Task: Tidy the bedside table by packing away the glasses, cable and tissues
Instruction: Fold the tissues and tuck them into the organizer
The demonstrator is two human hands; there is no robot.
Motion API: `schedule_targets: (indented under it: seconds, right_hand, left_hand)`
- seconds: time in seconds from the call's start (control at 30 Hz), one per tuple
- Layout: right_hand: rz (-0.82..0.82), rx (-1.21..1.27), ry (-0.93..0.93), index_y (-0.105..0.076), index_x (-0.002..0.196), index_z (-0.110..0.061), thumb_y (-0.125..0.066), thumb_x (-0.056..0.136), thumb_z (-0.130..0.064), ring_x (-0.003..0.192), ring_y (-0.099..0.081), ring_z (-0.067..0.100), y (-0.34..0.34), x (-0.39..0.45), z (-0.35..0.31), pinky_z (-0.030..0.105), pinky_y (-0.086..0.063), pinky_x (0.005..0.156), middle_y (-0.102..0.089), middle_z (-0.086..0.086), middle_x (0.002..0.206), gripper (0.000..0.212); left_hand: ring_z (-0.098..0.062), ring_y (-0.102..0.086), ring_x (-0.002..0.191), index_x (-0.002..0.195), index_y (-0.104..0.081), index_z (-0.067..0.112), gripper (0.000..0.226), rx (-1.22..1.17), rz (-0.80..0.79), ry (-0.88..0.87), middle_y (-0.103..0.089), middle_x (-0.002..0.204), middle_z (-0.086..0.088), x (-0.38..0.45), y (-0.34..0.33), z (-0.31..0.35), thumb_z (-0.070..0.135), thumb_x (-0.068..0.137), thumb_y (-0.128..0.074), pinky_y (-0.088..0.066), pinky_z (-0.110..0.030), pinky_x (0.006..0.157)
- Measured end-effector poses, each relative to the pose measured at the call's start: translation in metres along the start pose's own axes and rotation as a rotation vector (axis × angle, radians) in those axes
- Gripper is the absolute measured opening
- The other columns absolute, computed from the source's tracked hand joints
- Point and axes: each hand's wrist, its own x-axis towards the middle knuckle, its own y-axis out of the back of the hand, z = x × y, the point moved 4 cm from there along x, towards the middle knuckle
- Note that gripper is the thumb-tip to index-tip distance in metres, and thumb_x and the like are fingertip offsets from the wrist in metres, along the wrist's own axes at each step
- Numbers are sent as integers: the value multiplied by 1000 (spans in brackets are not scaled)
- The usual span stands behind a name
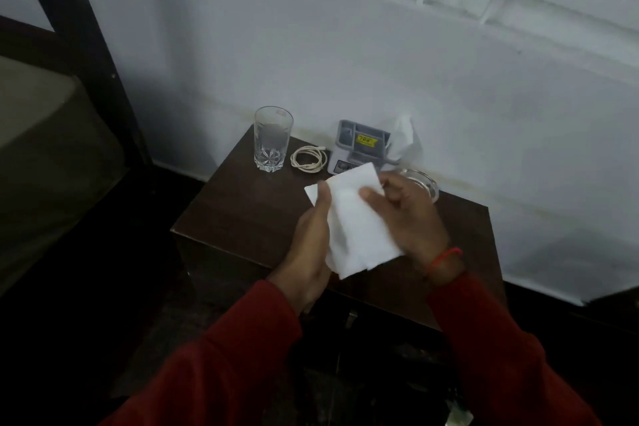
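Above the dark wooden bedside table [242, 218] I hold a white tissue [356, 221] between both hands. My left hand [309, 249] grips its left edge with the thumb on top. My right hand [408, 218] pinches its right side. At the back of the table a coiled cream cable [308, 158] lies flat. Right of it stands a grey tissue holder [359, 145] with a yellow label, and another tissue [403, 138] sticks up from it. No eyeglasses are in view.
A clear drinking glass [273, 138] stands at the table's back left. A glass ashtray [427, 185] lies partly hidden behind my right hand. A white wall runs behind the table. A bed's dark frame [86, 45] is to the left.
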Motion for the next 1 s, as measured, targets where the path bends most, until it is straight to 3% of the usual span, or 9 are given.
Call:
schedule_targets:
  seconds: [0.1, 0.2, 0.3, 0.47, 0.53, 0.63, 0.73, 0.83, 1.0]
  right_hand:
    - [-66, -143, -19, -65, 123, -17, -69, 91, -17, 103, -70, 16, -10, -2, 6, 39, -58, 87, -72, 1, 116, 32]
    - [-117, 104, -149, -60, 120, -24, -78, 84, -14, 89, -74, 10, -10, -1, 13, 24, -58, 66, -74, 0, 110, 42]
    - [-151, 187, -281, -60, 122, -13, -80, 79, -9, 83, -73, 21, -14, -3, 21, 31, -55, 54, -75, 7, 107, 47]
    - [27, 574, -337, -67, 114, 1, -70, 86, -3, 99, -70, 29, -15, 0, 26, 44, -57, 85, -74, 18, 112, 29]
    - [74, 572, -298, -66, 117, 1, -67, 88, -3, 97, -72, 24, -13, 1, 24, 39, -60, 80, -75, 13, 111, 29]
    - [146, 471, -251, -69, 98, -15, -69, 88, -5, 82, -74, 14, 0, 10, 18, 31, -60, 59, -78, -1, 95, 14]
    - [209, 180, -121, -70, 94, -18, -73, 87, -7, 78, -69, 11, 27, 43, 2, 24, -57, 56, -72, 1, 94, 14]
    - [130, -227, 122, -71, 101, -9, -71, 87, -3, 76, -62, -1, 50, 94, -28, 18, -52, 68, -69, 6, 96, 14]
    - [10, -698, 288, -76, 100, -7, -68, 87, -5, 102, -65, 21, 60, 177, -50, 24, -41, 87, -75, 13, 106, 15]
  left_hand:
    - [-19, -78, 80, 105, -73, 20, 37, 4, -23, -32, -81, 90, -3, -1, -2, -1, 53, 93, -60, -62, -33, 67]
    - [-18, -78, 75, 103, -69, 22, 13, -34, 55, -97, -80, 83, 1, -2, 5, 4, 32, 98, -61, -64, -36, 66]
    - [-26, -77, 81, 105, -65, 23, 14, -160, 41, -67, -77, 97, -8, -6, 6, 8, 33, 101, -56, -63, -49, 73]
    - [-42, -65, 115, 120, -63, 12, 31, -327, 23, -32, -69, 125, -21, -13, 0, 9, 35, 101, -53, -51, -57, 99]
    - [-43, -65, 116, 121, -63, 12, 31, -384, 12, -23, -69, 125, -21, -14, -2, 10, 35, 101, -53, -50, -59, 100]
    - [-42, -65, 115, 131, -59, 9, 40, -438, -9, -5, -69, 125, -21, -14, -3, 9, 37, 102, -50, -49, -58, 102]
    - [-33, -70, 90, 117, -65, 6, 37, -395, 64, 41, -73, 104, -16, -14, 2, 7, 38, 102, -51, -53, -53, 96]
    - [-32, -68, 92, 111, -65, 3, 38, -358, 103, 109, -72, 103, -19, -11, 7, 4, 37, 104, -49, -54, -51, 92]
    - [-33, -67, 95, 94, -70, 6, 42, -296, 109, 131, -75, 100, -11, -3, 5, 0, 38, 104, -46, -52, -52, 98]
